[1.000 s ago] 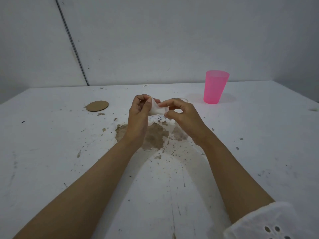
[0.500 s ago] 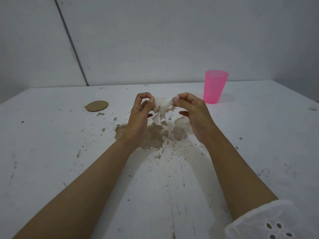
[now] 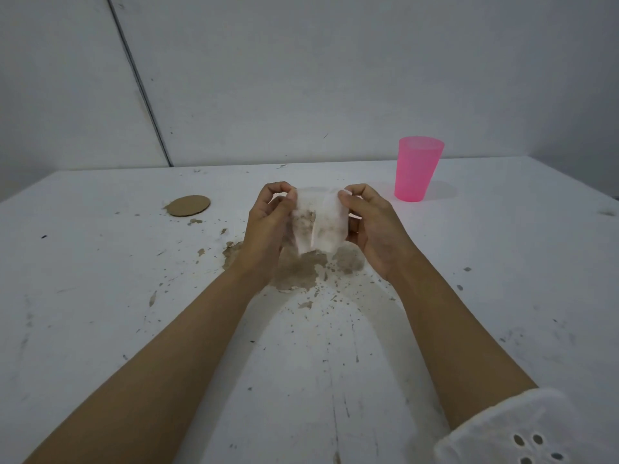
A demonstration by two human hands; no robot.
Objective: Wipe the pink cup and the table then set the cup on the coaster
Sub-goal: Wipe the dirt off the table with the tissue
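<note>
Grey wall is rising well beyond the brown stain; white table is spreading out around that stain on every side, with small brown flecks scattering from it; a white eyelet sleeve is showing nearer the camera than the stain, to its right; the left hand is hovering over the stain's left part, thumb and curled fingers pinching the left edge of a wipe; the right hand is hovering over the stain's right part, pinching the wipe's right edge; the pink cup is standing upright beyond the stain and to its right, apart from both hands; the wipe, white and smeared with brown, is hanging spread between the hands above the stain's far edge; the round cardboard coaster is lying flat beyond the stain and to its left.
</note>
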